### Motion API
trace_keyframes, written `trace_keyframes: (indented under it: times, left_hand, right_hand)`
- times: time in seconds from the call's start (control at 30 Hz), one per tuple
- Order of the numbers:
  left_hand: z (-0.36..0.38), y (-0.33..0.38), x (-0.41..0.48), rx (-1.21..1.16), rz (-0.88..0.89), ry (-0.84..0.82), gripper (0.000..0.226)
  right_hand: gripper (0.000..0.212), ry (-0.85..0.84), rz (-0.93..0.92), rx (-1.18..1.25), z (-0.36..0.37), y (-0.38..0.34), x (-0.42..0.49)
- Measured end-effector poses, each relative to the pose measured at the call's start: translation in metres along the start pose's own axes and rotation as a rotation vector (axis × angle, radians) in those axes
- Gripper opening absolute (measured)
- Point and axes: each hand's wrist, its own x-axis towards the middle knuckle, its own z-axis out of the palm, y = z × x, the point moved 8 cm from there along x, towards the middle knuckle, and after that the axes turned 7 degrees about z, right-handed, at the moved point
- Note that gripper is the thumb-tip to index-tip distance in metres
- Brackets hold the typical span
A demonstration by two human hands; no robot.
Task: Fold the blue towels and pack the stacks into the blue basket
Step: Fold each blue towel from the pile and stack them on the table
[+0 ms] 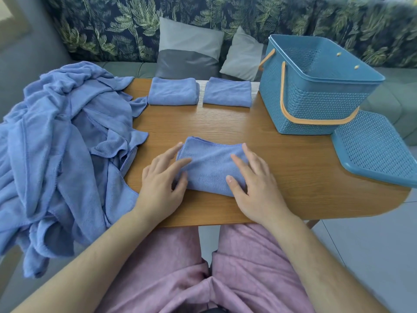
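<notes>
- Wood-grain brown worktop (282, 172) shows bare board across the middle of the frame and in the lower right; its near edge runs just below both wrists, and its right end is rounded.
- A crumpled heap of unfolded blue towels (63, 143) covers the left end and spills over the left and near edges.
- Three folded blue microfibre towels are in view. Two lie side by side near the far edge at upper centre, the left one (172, 91) and the right one (228, 92), a narrow gap apart. The third folded towel (209, 163) lies at lower centre.
- One blue perforated plastic basket with tan handles (316, 93) stands open-topped at upper right, with one matching blue perforated lid (374, 150) flat just beside it.
- The third folded towel is a small, soft rectangle with a wavy far edge and a shallow crease.
- The left hand (162, 177) and right hand (255, 179) rest on its two ends, fingers (178, 162) spread and nearly straight, pressing flat and gripping nothing.
</notes>
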Motion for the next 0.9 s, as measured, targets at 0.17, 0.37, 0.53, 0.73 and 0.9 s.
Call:
trace_keyframes:
  times: [0.17, 0.37, 0.53, 0.73, 0.9]
  left_hand:
    - [0.015, 0.014, -0.003, 0.054, 0.132, -0.183, 0.044]
    - [0.009, 0.014, -0.004, 0.087, 0.131, -0.112, 0.047]
    - [0.017, -0.007, -0.006, 0.215, -0.149, -0.219, 0.065]
    - [0.017, -0.006, -0.005, 0.140, -0.143, -0.216, 0.069]
    - [0.007, 0.000, 0.001, -0.086, -0.058, -0.094, 0.046]
  right_hand:
    - [0.054, -0.177, -0.037, -0.042, 0.027, -0.007, 0.000]
    - [0.053, -0.138, -0.041, -0.037, 0.022, -0.009, 0.000]
    - [0.062, -0.256, 0.205, -0.110, 0.034, 0.004, -0.006]
    - [0.059, -0.185, 0.158, 0.053, 0.030, -0.006, -0.001]
    - [0.057, -0.109, 0.130, 0.376, 0.018, -0.017, -0.001]
